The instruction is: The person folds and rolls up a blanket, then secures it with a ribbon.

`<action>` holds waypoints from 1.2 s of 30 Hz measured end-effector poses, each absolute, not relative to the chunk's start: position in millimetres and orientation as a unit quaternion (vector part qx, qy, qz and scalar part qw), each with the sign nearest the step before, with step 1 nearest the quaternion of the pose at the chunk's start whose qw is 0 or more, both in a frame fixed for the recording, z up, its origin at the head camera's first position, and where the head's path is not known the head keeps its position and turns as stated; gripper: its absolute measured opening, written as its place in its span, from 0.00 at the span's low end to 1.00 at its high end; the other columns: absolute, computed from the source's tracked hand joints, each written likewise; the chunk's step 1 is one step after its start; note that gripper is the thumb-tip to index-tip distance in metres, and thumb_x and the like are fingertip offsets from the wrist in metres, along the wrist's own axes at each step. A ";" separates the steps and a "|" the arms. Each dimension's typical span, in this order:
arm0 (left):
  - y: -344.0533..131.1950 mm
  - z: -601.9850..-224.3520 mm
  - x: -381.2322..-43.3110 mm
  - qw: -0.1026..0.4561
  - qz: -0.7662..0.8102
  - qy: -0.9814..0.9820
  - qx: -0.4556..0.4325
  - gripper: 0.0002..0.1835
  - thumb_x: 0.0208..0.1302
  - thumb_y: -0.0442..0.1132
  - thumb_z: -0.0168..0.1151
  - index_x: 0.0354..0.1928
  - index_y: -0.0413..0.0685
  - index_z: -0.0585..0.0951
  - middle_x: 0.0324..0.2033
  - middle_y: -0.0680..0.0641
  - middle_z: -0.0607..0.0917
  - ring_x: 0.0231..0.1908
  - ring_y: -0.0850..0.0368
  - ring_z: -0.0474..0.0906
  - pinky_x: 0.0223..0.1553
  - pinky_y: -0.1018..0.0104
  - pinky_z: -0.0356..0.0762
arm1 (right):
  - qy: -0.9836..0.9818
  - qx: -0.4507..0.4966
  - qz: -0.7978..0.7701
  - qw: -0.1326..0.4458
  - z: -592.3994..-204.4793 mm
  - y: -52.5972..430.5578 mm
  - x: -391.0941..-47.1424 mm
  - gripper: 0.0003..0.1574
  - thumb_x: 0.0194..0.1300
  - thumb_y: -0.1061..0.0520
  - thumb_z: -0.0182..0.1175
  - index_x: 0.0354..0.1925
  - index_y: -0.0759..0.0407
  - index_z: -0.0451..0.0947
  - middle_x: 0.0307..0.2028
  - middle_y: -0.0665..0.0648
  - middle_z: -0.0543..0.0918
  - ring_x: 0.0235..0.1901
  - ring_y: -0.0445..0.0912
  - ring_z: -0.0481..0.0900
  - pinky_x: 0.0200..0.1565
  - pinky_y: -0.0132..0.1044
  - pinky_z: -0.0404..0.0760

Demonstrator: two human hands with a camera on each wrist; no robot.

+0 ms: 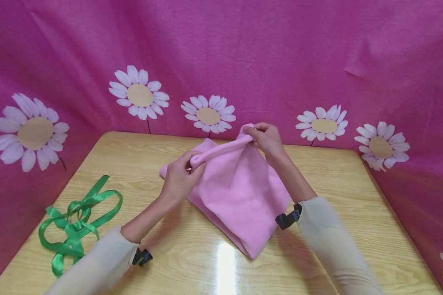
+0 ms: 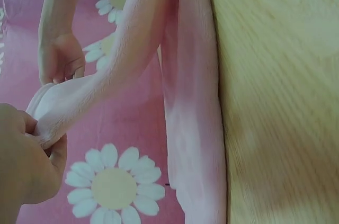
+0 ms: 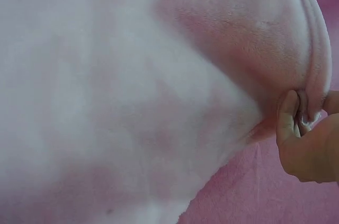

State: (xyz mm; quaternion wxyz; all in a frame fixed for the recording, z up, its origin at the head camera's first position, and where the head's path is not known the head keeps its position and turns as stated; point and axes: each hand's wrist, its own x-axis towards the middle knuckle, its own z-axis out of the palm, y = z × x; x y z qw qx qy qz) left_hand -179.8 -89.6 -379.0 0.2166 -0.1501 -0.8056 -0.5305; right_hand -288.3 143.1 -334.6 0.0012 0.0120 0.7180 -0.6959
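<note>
From my station, I see a magenta fabric backdrop printed with white daisies [image 1: 258, 61] rising along the left, far and right edges of a pale wood-grain tabletop [image 1: 347, 184]. On its middle, I have a folded, soft pink cloth [image 1: 236, 192], its near corner on the wood and its far edge raised. I find visible wood on both sides of it, with room towards the right edge; at left, a tangled, glossy green ribbon [image 1: 72, 237] lies near the left edge, just beside the left sleeve. I see the right hand [image 1: 267, 139] pinching the raised edge's right end between thumb and fingers. The left hand [image 1: 179, 176], nearer and lower, pinches its left end, thumb against curled fingers. The hands are apart, the rolled edge stretching between them.
</note>
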 end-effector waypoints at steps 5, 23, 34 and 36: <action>-99.8 -376.0 -186.0 0.209 -0.538 -0.807 -0.122 0.10 0.63 0.30 0.66 0.47 0.37 0.83 0.37 0.42 0.85 0.35 0.54 0.80 0.34 0.75 0.73 | 0.718 0.020 -0.696 -0.010 -338.3 131.2 -296.0 0.08 0.64 0.60 0.65 0.37 0.65 0.78 0.33 0.54 0.79 0.29 0.40 0.79 0.34 0.32 0.83; -130.1 -378.3 -201.4 0.141 -0.500 -0.853 -0.055 0.10 0.64 0.33 0.65 0.46 0.38 0.84 0.30 0.45 0.80 0.31 0.55 0.71 0.30 0.70 0.69 | 0.715 0.048 -0.697 0.019 -364.1 89.7 -316.9 0.11 0.66 0.61 0.65 0.41 0.70 0.80 0.28 0.51 0.78 0.26 0.37 0.77 0.33 0.28 0.80; -146.6 -386.2 -208.6 0.124 -0.485 -0.866 -0.008 0.13 0.65 0.35 0.64 0.49 0.36 0.84 0.34 0.42 0.83 0.33 0.54 0.75 0.33 0.68 0.71 | 0.657 0.082 -0.748 0.045 -386.1 67.1 -325.0 0.17 0.65 0.62 0.66 0.48 0.73 0.81 0.32 0.57 0.83 0.31 0.39 0.80 0.43 0.34 0.83; -150.5 -387.8 -211.2 0.120 -0.480 -0.869 0.001 0.14 0.65 0.36 0.64 0.50 0.36 0.83 0.34 0.42 0.83 0.33 0.54 0.74 0.32 0.68 0.71 | 0.655 0.079 -0.750 0.039 -386.6 62.8 -326.8 0.16 0.64 0.63 0.66 0.47 0.74 0.81 0.36 0.60 0.84 0.33 0.41 0.81 0.43 0.34 0.83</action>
